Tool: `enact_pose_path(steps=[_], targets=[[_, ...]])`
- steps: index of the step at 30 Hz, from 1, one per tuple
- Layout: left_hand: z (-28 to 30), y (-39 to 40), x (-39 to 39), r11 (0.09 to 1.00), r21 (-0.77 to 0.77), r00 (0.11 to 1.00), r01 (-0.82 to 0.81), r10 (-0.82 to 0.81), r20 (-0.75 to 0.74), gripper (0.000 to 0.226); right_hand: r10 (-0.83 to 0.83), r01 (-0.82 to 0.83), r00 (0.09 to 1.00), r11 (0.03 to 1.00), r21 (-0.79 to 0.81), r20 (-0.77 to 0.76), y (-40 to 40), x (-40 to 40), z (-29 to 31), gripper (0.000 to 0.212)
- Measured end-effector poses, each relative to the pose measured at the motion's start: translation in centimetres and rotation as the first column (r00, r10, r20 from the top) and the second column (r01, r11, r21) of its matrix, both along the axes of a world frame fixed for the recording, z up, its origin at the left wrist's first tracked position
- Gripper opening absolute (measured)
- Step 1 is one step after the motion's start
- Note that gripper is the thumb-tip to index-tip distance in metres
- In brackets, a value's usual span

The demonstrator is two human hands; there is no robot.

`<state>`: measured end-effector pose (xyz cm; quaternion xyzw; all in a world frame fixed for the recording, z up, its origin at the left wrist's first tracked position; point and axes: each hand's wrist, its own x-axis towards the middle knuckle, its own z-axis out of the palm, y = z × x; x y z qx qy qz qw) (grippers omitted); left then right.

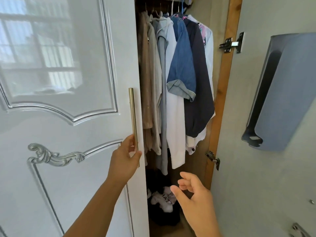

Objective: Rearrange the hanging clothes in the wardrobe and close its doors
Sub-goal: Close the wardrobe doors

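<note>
Hanging clothes (177, 74) between wardrobe doors (68, 100)

left door (68, 100) glossy white lacquer, mirror-like, silvery raised trim. handle (134, 124) brushed brass-look metal, satin. frame edge (222, 93) bare knotty wood. hinges (232, 43) shiny metal. denim shirt (181, 65) woven cloth, beige garment (145, 74) soft fuzzy cloth. right door (256, 151) matt inside.

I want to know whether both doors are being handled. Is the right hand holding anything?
No, the right hand hangs loosely curled in front of the open wardrobe, touching nothing.
</note>
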<state>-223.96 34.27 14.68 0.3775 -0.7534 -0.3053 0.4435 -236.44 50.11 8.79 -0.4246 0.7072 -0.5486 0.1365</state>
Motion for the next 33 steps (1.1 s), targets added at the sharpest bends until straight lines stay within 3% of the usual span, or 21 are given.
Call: enact_pose_path(steps=[5,8,13,20,26,30,33], targets=[[-0.5,0.3,-0.4,0.998,0.054,0.999,-0.044,0.044,0.005,0.058,-0.078,0.078,0.997,0.997,0.004,-0.01,1.2,-0.8,0.3,0.037],[-1.3,1.7,-0.9,0.999,-0.014,0.999,-0.052,0.052,0.01,0.057,-0.127,0.126,0.992,0.992,-0.014,-0.029,2.4,-1.0,0.6,0.037],[-1.8,6.1,-3.8,0.982,-0.103,0.987,0.156,-0.152,0.048,0.043,-0.232,0.229,0.972,0.969,-0.087,-0.022,6.2,-0.9,2.1,0.036],[-0.5,13.4,-10.1,0.802,-0.21,0.828,0.56,-0.548,0.114,0.036,-0.513,0.486,0.855,0.844,-0.225,-0.076,14.7,-2.3,4.7,0.038],[1.4,19.9,-14.0,0.636,-0.261,0.68,0.726,-0.72,0.136,0.046,-0.712,0.677,0.702,0.66,-0.325,0.016,20.8,-5.1,5.0,0.031],[3.5,22.6,-16.0,0.61,-0.302,0.668,0.732,-0.731,0.14,0.052,-0.673,0.657,0.74,0.72,-0.222,0.006,21.1,-7.0,4.8,0.042],[4.9,23.4,-17.5,0.658,-0.316,0.719,0.684,-0.682,0.134,0.056,-0.631,0.623,0.776,0.757,-0.197,0.029,20.4,-8.1,4.9,0.045]])
